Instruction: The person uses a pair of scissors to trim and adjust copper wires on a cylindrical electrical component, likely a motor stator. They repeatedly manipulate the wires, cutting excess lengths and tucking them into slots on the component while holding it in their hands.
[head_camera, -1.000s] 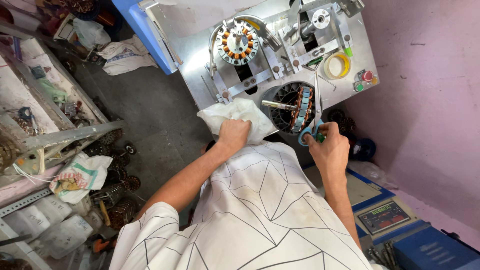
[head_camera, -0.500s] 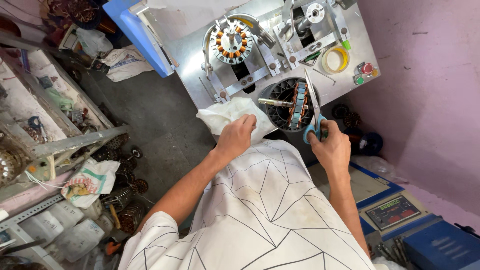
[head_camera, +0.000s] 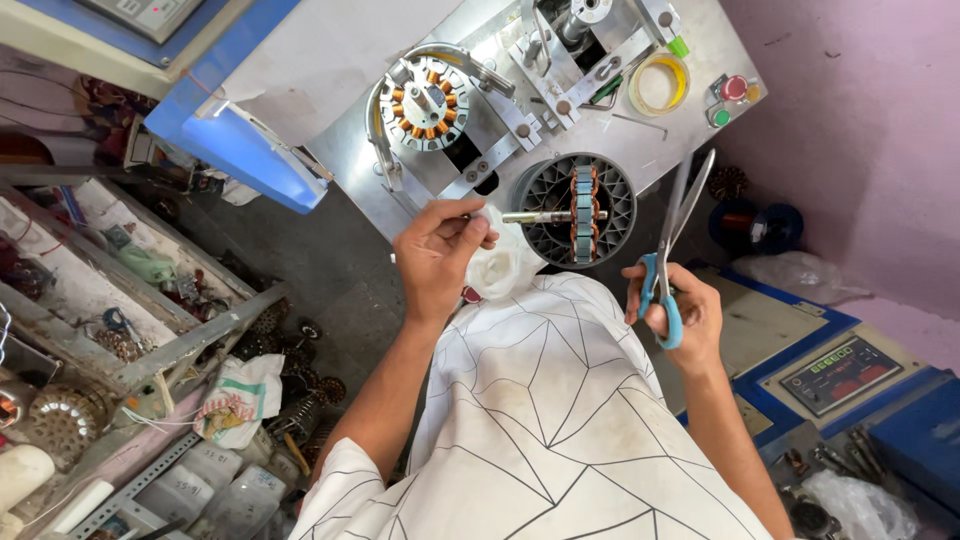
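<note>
Cloth: we see a crumpled white cloth (head_camera: 503, 262) at the near edge of the metal table (head_camera: 330, 60), touching the end of the steel shaft (head_camera: 535, 216).
Left hand: our left hand (head_camera: 436, 252) has its fingers pinched shut on the cloth's top.
Right hand: our right hand (head_camera: 672, 312) is closed around the blue handles of the scissors (head_camera: 676, 228), whose blades stand parted, pointing up beside the table's near right edge.
Wound core: a round dark core (head_camera: 582, 208) with copper coils sits on the shaft, between our two hands.
Table: farther back we see a second coil ring (head_camera: 427, 96) and, toward the far right corner, a yellow tape roll (head_camera: 659, 84).
Room: pink wall (head_camera: 860, 130) on the right; shelves of parts (head_camera: 90, 300) on the left above a grey floor (head_camera: 320, 270).
</note>
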